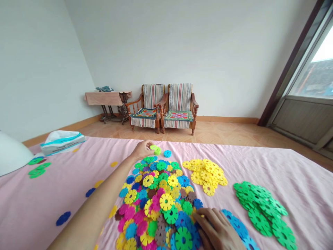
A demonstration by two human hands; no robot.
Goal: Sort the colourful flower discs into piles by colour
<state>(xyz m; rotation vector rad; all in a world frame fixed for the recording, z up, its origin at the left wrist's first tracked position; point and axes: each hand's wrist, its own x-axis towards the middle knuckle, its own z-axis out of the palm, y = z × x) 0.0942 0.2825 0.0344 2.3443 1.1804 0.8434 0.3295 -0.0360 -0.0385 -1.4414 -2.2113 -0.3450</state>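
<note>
A big mixed pile of coloured plastic snowflake discs point(161, 201) lies on a pink cloth point(65, 184). My left hand point(142, 149) reaches to the pile's far edge, fingers pinched on a light green disc point(155, 149). A single blue disc point(167, 153) lies just right of it. My right hand point(218, 229) rests fingers down at the pile's near right edge, touching blue discs; whether it grips any is hidden. A yellow pile point(205, 173) and a green pile point(265, 211) lie sorted to the right, with a blue row point(238, 225) beside my right hand.
A tissue pack point(62, 141) and a white object point(11, 154) sit at the cloth's far left, with loose green discs point(37, 168) and scattered blue and yellow ones nearby. Beyond the cloth stand two wooden armchairs point(162, 107), a small table point(109, 100) and a window point(312, 80).
</note>
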